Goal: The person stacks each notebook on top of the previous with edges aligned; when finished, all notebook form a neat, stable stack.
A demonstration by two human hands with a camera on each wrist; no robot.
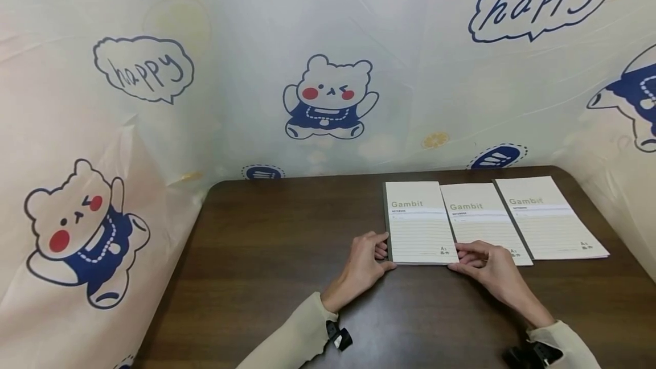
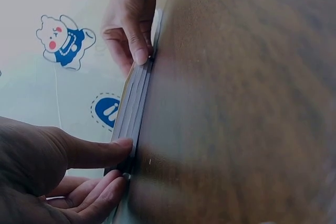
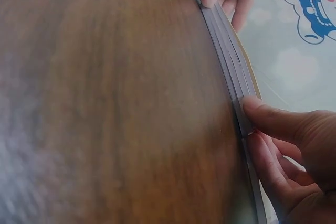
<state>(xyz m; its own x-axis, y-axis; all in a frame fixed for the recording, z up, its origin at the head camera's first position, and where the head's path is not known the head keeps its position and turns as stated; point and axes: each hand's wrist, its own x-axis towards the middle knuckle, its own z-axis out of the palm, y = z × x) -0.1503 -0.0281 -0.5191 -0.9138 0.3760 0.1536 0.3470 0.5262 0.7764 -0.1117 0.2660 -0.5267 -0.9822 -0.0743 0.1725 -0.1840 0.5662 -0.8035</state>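
Observation:
Three cream notebooks marked "Gambit" lie side by side on the brown table. At the near left corner of the left notebook (image 1: 417,226), my left hand (image 1: 363,263) grips with the thumb on the near edge and the fingers along the dark spine side. My right hand (image 1: 492,275) holds the near right corner, its thumb on the near edge and its curled fingers partly over the middle notebook (image 1: 479,218). Layered page edges (image 2: 134,98) show between both thumbs in the wrist views; whether this is one notebook or a stack, I cannot tell.
The right notebook (image 1: 548,218) lies beside the middle one, near the table's right edge. Brown table surface (image 1: 266,255) stretches left and in front of the hands. A curtain (image 1: 230,73) printed with bears hangs behind the table and along both sides.

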